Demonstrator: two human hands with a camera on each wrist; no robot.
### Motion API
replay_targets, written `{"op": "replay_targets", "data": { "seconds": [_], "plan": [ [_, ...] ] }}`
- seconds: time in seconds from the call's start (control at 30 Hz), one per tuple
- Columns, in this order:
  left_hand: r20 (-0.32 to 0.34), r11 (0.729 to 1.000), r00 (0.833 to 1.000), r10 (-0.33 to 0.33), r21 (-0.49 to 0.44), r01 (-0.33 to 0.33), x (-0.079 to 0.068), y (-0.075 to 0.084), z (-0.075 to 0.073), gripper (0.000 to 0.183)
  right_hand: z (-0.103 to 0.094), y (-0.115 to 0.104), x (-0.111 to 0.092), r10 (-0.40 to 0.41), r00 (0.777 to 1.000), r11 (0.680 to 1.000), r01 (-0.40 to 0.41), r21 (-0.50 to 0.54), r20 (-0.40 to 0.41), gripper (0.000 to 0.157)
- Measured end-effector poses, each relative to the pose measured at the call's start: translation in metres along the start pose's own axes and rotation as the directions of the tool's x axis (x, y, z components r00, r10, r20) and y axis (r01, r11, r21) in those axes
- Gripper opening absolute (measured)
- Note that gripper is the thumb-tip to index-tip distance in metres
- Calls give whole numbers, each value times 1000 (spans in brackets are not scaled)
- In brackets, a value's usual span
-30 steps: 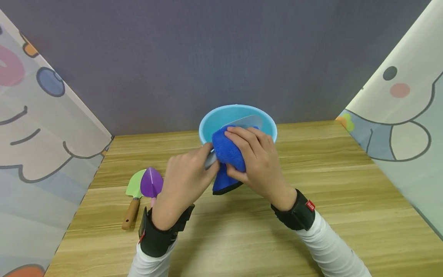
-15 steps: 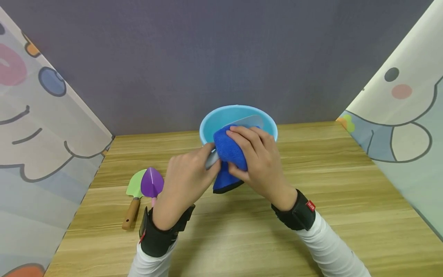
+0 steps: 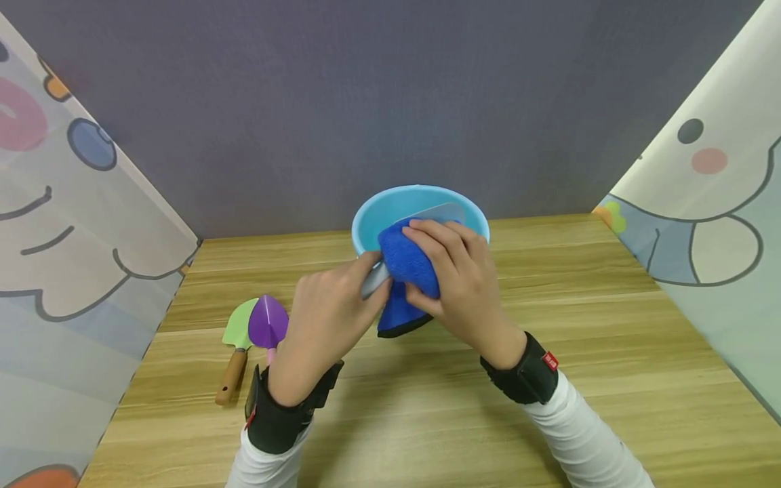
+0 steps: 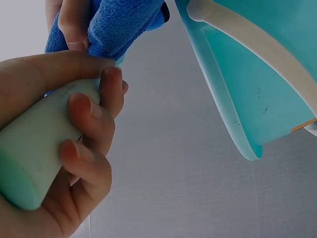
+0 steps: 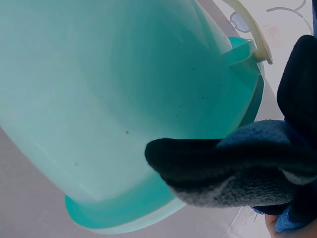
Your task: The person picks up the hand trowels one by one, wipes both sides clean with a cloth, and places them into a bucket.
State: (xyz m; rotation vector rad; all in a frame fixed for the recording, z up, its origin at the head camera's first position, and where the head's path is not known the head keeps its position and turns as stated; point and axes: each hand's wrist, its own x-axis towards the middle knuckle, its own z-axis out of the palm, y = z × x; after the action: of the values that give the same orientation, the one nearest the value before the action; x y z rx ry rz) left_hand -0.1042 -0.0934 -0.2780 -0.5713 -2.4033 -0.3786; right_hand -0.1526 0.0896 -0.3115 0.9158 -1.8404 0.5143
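My left hand (image 3: 332, 308) grips the thick pale handle (image 4: 42, 134) of a tool with a flat, round-ended, greyish blade (image 3: 448, 211). In the left wrist view the fingers curl round that handle, which has a green end. My right hand (image 3: 460, 285) presses a blue towel (image 3: 407, 261) around the tool just past the handle, fingers on top and thumb below. One black-edged corner of the towel hangs down. Much of the blade is hidden under the towel, and its far end shows over a light blue bucket (image 3: 369, 213).
A purple trowel (image 3: 267, 322) and a green-bladed tool with a wooden handle (image 3: 232, 376) lie on the wood-grain table (image 3: 549, 298) at the left, the purple one partly behind my left wrist. The bucket has a pale carrying handle (image 4: 257, 42) and stands against a dark wall (image 3: 390, 102).
My right hand and the towel have shifted slightly to the right along the tool. The left hand has barely moved and keeps hold of the handle.
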Motion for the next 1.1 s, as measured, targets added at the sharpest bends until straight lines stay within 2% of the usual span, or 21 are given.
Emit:
{"op": "replay_targets", "data": {
  "seconds": [1.1],
  "plan": [
    [10,1000,1000,-24,-20,24,2,-2,-4,26,-3,8,3,20,1000,999,-20,-27,-12,56]
  ]
}}
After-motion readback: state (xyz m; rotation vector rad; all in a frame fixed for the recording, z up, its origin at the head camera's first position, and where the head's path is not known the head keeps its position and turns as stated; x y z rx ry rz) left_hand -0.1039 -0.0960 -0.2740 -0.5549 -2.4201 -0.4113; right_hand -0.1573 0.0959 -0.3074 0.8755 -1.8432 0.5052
